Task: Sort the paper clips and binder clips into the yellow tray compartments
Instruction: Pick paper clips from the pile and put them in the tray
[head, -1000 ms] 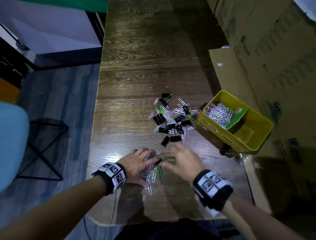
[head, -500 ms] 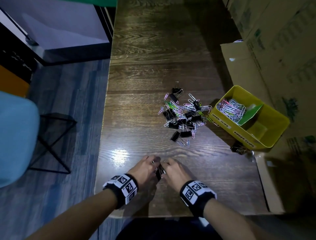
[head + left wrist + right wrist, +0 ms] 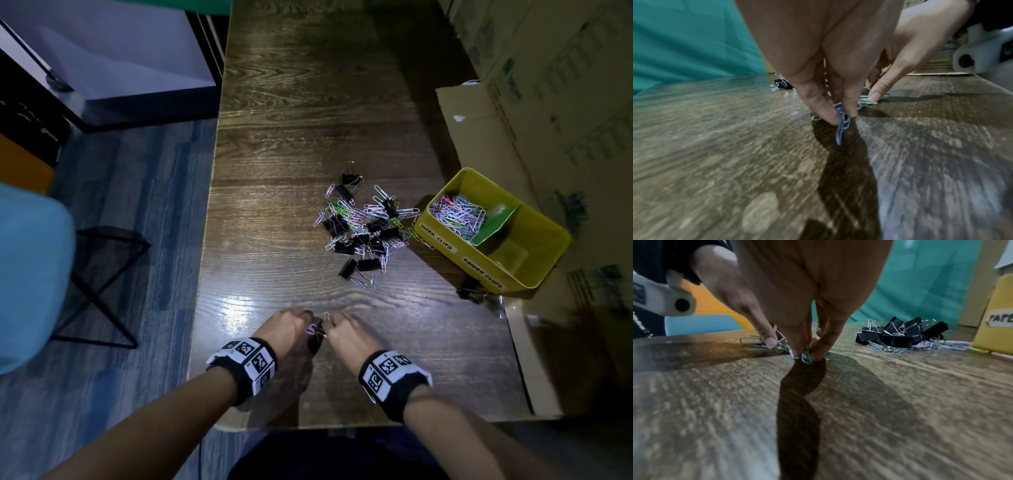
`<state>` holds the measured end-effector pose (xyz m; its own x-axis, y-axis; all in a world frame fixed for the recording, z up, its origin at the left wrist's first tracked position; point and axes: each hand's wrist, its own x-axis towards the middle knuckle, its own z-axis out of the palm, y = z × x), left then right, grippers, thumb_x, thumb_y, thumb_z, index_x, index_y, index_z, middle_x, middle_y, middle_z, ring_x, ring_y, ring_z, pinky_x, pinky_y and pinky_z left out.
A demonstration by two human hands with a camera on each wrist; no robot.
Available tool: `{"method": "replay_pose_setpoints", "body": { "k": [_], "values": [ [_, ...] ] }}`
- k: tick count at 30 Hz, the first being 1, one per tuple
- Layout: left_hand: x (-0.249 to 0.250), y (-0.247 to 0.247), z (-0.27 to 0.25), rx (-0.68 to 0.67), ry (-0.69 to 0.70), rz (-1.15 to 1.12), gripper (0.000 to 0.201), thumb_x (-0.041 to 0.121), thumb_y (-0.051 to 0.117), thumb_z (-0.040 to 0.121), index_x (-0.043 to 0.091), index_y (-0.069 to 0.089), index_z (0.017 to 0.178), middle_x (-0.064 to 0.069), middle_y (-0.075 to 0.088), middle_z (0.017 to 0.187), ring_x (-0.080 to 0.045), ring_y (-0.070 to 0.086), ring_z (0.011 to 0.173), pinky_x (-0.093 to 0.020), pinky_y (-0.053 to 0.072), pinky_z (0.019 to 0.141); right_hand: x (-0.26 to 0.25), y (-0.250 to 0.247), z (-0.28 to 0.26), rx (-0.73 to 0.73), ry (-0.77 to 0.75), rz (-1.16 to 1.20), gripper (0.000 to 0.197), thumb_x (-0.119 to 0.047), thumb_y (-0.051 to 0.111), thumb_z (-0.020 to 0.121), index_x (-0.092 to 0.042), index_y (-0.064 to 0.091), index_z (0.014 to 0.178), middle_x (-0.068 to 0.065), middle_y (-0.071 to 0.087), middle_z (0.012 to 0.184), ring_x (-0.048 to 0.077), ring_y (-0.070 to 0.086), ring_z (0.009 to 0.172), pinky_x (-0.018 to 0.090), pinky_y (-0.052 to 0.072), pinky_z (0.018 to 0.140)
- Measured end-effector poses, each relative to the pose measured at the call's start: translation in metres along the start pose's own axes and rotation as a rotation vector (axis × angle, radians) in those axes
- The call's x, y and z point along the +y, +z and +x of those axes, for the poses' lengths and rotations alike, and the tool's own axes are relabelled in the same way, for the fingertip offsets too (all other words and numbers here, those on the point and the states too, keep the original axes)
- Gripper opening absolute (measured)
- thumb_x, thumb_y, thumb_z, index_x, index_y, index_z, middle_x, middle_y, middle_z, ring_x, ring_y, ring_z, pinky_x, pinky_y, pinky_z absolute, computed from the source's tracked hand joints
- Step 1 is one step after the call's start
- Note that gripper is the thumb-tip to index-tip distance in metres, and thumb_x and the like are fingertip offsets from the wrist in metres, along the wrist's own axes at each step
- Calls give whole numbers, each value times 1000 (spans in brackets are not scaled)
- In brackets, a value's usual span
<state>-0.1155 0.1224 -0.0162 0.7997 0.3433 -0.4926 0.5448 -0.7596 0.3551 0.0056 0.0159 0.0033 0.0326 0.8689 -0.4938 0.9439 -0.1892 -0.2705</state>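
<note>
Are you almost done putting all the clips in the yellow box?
Not yet. Done: a heap of paper clips sits in one compartment of the yellow tray; the other looks empty of clips. In hand: the left hand and right hand each pinch a few paper clips at the table's near edge. Left: the mixed pile of paper and binder clips, plus one binder clip beside the tray.

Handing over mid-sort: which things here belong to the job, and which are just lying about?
Job: yellow tray; mixed clip pile; paper clips pinched by left hand; green paper clips pinched by right hand.

Lying about: cardboard boxes; blue chair.
</note>
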Motion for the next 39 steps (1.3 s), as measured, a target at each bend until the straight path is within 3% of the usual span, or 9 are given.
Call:
{"method": "replay_pose_setpoints", "body": {
  "k": [9, 14, 18, 22, 24, 27, 32, 36, 39],
  "values": [
    [11, -10, 3, -78, -130, 44, 27, 21, 58, 85, 13, 57, 111, -11, 63, 105, -28, 61, 94, -29, 44, 75, 9, -11, 11, -137, 98, 60, 22, 3, 48, 88, 1, 63, 104, 21, 66, 99, 36, 65, 94, 40, 53, 79],
    [21, -10, 6, -109, -205, 141, 29, 15, 50, 87, 8, 54, 115, -14, 61, 111, -30, 57, 101, -32, 45, 80, 22, -13, 10, -44, 196, 333, 26, -18, 58, 88, -10, 67, 112, 15, 68, 100, 28, 64, 85, 31, 51, 76],
    [24, -18, 8, -122, -231, 152, 29, 18, 49, 89, 6, 52, 115, -16, 60, 109, -32, 56, 102, -34, 46, 82, 37, -9, 9, 51, 205, 564, 36, -15, 65, 85, -15, 63, 121, 6, 70, 91, 16, 59, 77, 12, 36, 68],
    [19, -25, 13, -98, -268, 132, 27, 17, 52, 82, 10, 57, 108, -15, 62, 105, -32, 58, 98, -33, 45, 76, 51, -14, 4, 163, 206, 712, 32, -14, 68, 84, -15, 67, 115, -3, 60, 80, 10, 53, 74, 9, 38, 70],
    [15, -28, 13, -80, -278, 72, 23, 19, 53, 79, 14, 60, 101, -12, 64, 97, -30, 60, 92, -32, 45, 71, 58, -20, -1, 201, 215, 758, 30, -14, 69, 83, -15, 69, 112, 0, 65, 83, 8, 55, 66, 9, 45, 66],
    [3, -33, 16, -8, -245, -14, 13, 25, 60, 72, 20, 62, 84, -7, 66, 80, -27, 62, 81, -29, 47, 66, 71, -33, -11, 283, 218, 811, 29, -14, 71, 81, -15, 70, 110, 6, 72, 97, 13, 66, 80, 25, 55, 82],
    [-6, -63, 24, 21, -166, -287, 14, 9, 70, 69, 21, 65, 71, 12, 54, 54, 3, 50, 47, -8, 36, 53, 96, -57, -31, 431, 226, 898, 26, -10, 72, 80, -13, 71, 107, -3, 68, 84, -5, 58, 62, 18, 54, 77],
    [9, -109, 39, 22, -76, -573, 32, -8, 70, 68, 23, 66, 64, 6, 64, 53, -11, 60, 51, -23, 50, 56, 123, -73, -46, 620, 209, 915, 27, -10, 74, 78, -18, 71, 103, 2, 69, 103, 7, 65, 72, 26, 58, 77],
    [41, -151, 63, 43, 49, -754, 22, -16, 66, 72, 6, 65, 69, -4, 66, 56, -19, 63, 51, -27, 54, 54, 142, -84, -55, 759, 196, 939, 31, -6, 76, 75, -19, 68, 103, 3, 70, 100, 9, 69, 74, 22, 58, 72]
  ]
}}
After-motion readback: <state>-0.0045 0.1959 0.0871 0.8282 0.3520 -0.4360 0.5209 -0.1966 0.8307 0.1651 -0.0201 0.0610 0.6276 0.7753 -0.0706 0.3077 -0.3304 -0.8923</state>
